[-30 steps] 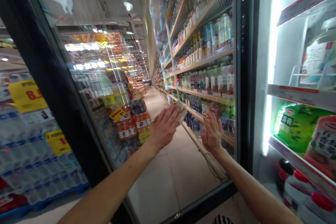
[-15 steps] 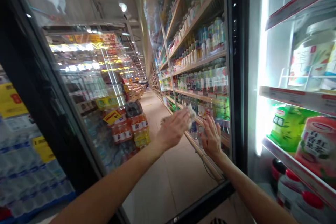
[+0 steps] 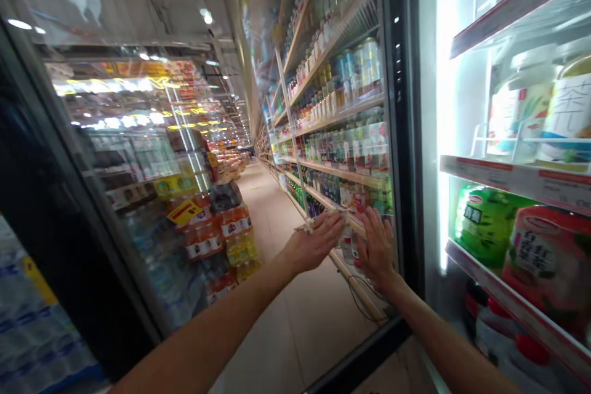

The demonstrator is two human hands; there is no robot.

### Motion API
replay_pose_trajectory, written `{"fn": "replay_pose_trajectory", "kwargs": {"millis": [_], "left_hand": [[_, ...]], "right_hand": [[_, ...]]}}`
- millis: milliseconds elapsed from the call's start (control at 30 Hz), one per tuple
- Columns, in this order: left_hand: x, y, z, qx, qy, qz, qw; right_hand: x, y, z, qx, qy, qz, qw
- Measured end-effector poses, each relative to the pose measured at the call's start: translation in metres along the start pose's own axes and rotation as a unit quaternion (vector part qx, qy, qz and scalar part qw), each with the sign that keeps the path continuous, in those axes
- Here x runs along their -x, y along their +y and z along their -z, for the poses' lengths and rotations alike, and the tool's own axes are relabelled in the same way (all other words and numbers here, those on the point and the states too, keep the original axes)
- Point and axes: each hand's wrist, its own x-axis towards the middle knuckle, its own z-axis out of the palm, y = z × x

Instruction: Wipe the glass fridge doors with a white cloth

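Observation:
My left hand (image 3: 314, 245) presses a small pale cloth (image 3: 340, 219) flat against the glass door (image 3: 258, 295) of a drinks cooler, fingers stretched over it. Only the cloth's crumpled edges show past my fingertips. My right hand (image 3: 376, 252) lies open on the same pane just to the right, palm on the glass, near the door's black frame (image 3: 401, 135). The two hands are almost touching. Through the glass I see a shop aisle and shelves of bottles.
To the right, the lit cooler interior holds green and red drink packs (image 3: 489, 221) on white shelves (image 3: 512, 175), with large bottles below. A black door frame (image 3: 60, 240) runs down the left, with stacked water bottles behind. A thin cord hangs by my right wrist.
My left hand has slid the cloth down and to the right across the glass, close to my right hand. The right hand stayed flat on the pane. My view has shifted right.

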Motion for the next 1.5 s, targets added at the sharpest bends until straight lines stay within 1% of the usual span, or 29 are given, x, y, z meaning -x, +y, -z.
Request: {"fn": "replay_pose_trajectory", "kwargs": {"millis": [33,67,167,200,233,267,367,400,433,533,600,667,733,833,900,1000,1067,1100,1167,1233,1300,1333,1367,1400,1433,1467,1500], "left_hand": [[-0.003,-0.001,-0.001,-0.004,0.002,0.004,1.000],[-0.008,-0.006,0.001,-0.013,0.010,0.025,1.000],[-0.025,-0.026,0.008,-0.036,0.045,0.129,0.990],[-0.029,-0.029,0.009,-0.036,0.050,0.148,0.987],[-0.030,-0.028,0.008,-0.030,0.048,0.146,0.988],[-0.028,-0.023,0.006,-0.020,0.041,0.119,0.992],[-0.020,-0.003,-0.006,0.011,0.012,-0.011,1.000],[-0.019,0.001,-0.008,0.014,0.006,-0.028,0.999],[-0.021,0.001,-0.010,0.010,0.005,-0.022,1.000],[-0.036,-0.011,-0.006,-0.022,0.032,0.080,0.996],[-0.047,-0.018,-0.004,-0.037,0.057,0.126,0.990],[-0.051,-0.016,-0.005,-0.034,0.063,0.129,0.989],[-0.047,-0.006,-0.010,-0.025,0.057,0.126,0.990],[-0.034,0.007,-0.011,-0.018,0.053,0.165,0.985],[-0.019,0.009,-0.004,-0.011,0.046,0.191,0.980],[0.012,0.004,0.018,0.009,0.038,0.223,0.974],[0.038,-0.001,0.034,0.014,0.055,0.260,0.964],[0.052,-0.003,0.040,0.009,0.066,0.286,0.956],[0.078,-0.007,0.050,-0.014,0.089,0.340,0.936],[0.100,-0.008,0.055,-0.040,0.099,0.374,0.921],[0.114,-0.005,0.054,-0.055,0.100,0.376,0.920],[0.119,-0.003,0.053,-0.060,0.099,0.371,0.921],[0.121,-0.001,0.052,-0.065,0.099,0.369,0.922],[0.122,0.001,0.050,-0.069,0.101,0.367,0.922],[0.122,0.002,0.048,-0.073,0.104,0.368,0.921],[0.121,0.002,0.047,-0.075,0.107,0.371,0.919],[0.120,0.003,0.047,-0.075,0.109,0.375,0.918]], "right_hand": [[0.000,0.002,0.001,0.002,0.000,0.001,1.000],[0.000,0.004,0.002,0.003,-0.001,-0.002,1.000],[0.002,0.008,0.005,0.004,0.000,-0.009,1.000],[0.002,0.009,0.006,0.004,0.002,-0.009,1.000],[0.003,0.010,0.006,0.004,0.002,-0.010,1.000],[0.004,0.011,0.006,0.004,0.001,-0.011,1.000],[0.006,0.014,0.006,0.006,-0.008,-0.016,1.000],[0.007,0.015,0.006,0.007,-0.009,-0.017,1.000],[0.007,0.016,0.006,0.008,-0.008,-0.019,1.000],[0.004,0.018,0.009,0.008,0.003,-0.020,1.000],[0.001,0.015,0.012,-0.007,0.017,-0.017,1.000],[-0.006,0.006,0.015,-0.051,0.036,-0.010,0.998],[-0.015,-0.010,0.016,-0.122,0.052,0.003,0.991],[-0.033,-0.041,0.009,-0.203,0.057,0.006,0.977],[-0.045,-0.062,0.001,-0.213,0.059,-0.007,0.975],[-0.060,-0.091,-0.014,-0.175,0.060,-0.025,0.982],[-0.069,-0.103,-0.022,-0.127,0.059,-0.041,0.989],[-0.072,-0.104,-0.025,-0.103,0.060,-0.047,0.992],[-0.079,-0.096,-0.028,-0.067,0.059,-0.050,0.995],[-0.082,-0.070,-0.028,-0.047,0.054,-0.067,0.995],[-0.083,-0.036,-0.026,-0.038,0.057,-0.127,0.989],[-0.084,-0.021,-0.026,-0.036,0.073,-0.176,0.981],[-0.084,-0.012,-0.026,-0.040,0.096,-0.218,0.971],[-0.084,-0.010,-0.026,-0.045,0.114,-0.238,0.964],[-0.082,-0.017,-0.027,-0.052,0.124,-0.230,0.964],[-0.078,-0.031,-0.028,-0.063,0.125,-0.193,0.971],[-0.073,-0.051,-0.029,-0.072,0.113,-0.131,0.982]]}}
